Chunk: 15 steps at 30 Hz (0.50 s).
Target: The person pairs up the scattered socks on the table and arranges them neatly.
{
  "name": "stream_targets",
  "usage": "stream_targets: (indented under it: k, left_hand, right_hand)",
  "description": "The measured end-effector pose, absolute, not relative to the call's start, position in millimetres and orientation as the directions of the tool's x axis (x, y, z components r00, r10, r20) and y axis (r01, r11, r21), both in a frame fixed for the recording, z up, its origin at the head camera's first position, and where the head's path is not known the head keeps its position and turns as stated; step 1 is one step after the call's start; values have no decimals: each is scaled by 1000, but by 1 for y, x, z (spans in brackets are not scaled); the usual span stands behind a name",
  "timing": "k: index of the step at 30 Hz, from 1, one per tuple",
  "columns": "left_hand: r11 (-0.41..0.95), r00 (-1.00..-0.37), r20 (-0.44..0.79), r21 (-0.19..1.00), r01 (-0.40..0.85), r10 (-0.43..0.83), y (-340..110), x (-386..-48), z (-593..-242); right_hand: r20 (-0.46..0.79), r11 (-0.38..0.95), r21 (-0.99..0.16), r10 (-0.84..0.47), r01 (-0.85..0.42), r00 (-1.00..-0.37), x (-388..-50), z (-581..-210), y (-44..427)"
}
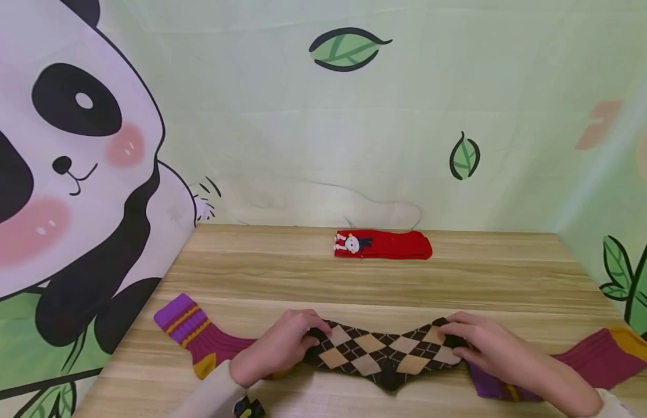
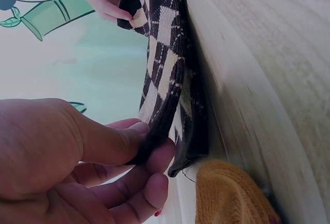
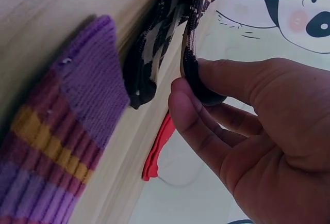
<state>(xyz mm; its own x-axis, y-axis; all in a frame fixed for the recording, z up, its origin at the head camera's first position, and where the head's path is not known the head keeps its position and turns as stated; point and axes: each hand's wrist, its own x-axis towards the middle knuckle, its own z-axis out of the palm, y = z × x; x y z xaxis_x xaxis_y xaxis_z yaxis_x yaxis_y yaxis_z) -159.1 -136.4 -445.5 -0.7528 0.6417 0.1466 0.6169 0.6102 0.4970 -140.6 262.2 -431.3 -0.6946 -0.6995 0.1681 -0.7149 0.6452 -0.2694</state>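
Far left: panda print on the green backdrop. Near left on the counter: 1 purple/maroon/yellow sock, left forearm crossing over its right part. Left hand: thumb and fingers pinching the black left end of an argyle sock. That sock spans between the 2 hands, near side, middle of the counter, both ends lifted. Wrist views: a 2nd argyle layer lies under it on the counter. Far middle: red sock with a cartoon figure, flat, close to the backdrop. Right hand: thumb and fingers pinching the argyle's right end. Near right: another purple/maroon sock, partly behind right forearm.
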Motion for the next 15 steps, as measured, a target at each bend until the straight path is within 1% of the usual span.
stream_targets:
  k: [7,15]
  left_hand:
    - [620,-748,132,476,623,650,-135,-161,-449]
    - [641,-755,110,460,615,646,-134,-161,-451]
  right_hand:
    - [129,660,-301,-687,-688,-716,-140,-435,261]
    - [102,675,-307,-678,-671,-728,-141,-437,259]
